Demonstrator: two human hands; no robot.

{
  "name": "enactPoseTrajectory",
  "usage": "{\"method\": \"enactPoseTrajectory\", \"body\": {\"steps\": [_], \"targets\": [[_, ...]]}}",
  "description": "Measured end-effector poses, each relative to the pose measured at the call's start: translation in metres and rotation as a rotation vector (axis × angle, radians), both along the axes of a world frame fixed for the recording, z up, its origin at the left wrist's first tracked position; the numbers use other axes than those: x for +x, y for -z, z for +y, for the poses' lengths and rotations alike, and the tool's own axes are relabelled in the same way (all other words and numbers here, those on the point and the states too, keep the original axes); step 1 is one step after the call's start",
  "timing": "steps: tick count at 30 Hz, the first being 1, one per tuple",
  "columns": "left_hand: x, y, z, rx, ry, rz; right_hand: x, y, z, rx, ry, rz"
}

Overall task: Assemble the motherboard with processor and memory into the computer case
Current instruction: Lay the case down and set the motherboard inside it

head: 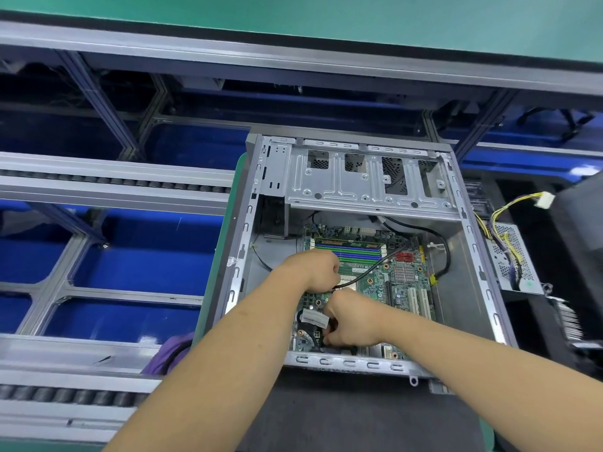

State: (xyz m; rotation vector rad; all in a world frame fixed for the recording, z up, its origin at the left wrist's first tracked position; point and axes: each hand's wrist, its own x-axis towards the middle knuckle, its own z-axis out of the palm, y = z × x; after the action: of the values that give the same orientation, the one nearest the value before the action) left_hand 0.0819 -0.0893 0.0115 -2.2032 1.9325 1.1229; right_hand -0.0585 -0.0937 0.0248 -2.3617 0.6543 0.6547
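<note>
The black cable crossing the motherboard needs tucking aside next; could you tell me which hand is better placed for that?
Probably the left hand: it already grips the black cable above the motherboard. The right hand is busy pinching a connector at the board's near edge.

— What surrounds the dark mat?
— Left of it, a roller conveyor on grey aluminium rails, blue panels beneath. Beyond it, a long grey beam, then a green surface.
— Light?
— Even and bright.
</note>
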Motion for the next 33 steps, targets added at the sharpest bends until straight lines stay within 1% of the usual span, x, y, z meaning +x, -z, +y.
{"method": "enactPoseTrajectory", "body": {"steps": [14, 19, 22, 33], "targets": [[0.0, 0.002, -0.001, 0.008, 0.004, -0.009, 0.006, 0.001, 0.006, -0.015, -0.009, 0.005], [0.0, 0.003, -0.002, 0.014, 0.006, -0.022, 0.011, -0.001, 0.011, -0.091, -0.085, 0.017], [0.0, 0.003, -0.003, 0.021, 0.011, -0.024, 0.014, 0.001, 0.014, -0.102, -0.1, 0.016], [-0.001, 0.0, 0.0, 0.023, -0.033, 0.031, 0.012, 0.003, 0.01, -0.053, -0.087, 0.027]]}}
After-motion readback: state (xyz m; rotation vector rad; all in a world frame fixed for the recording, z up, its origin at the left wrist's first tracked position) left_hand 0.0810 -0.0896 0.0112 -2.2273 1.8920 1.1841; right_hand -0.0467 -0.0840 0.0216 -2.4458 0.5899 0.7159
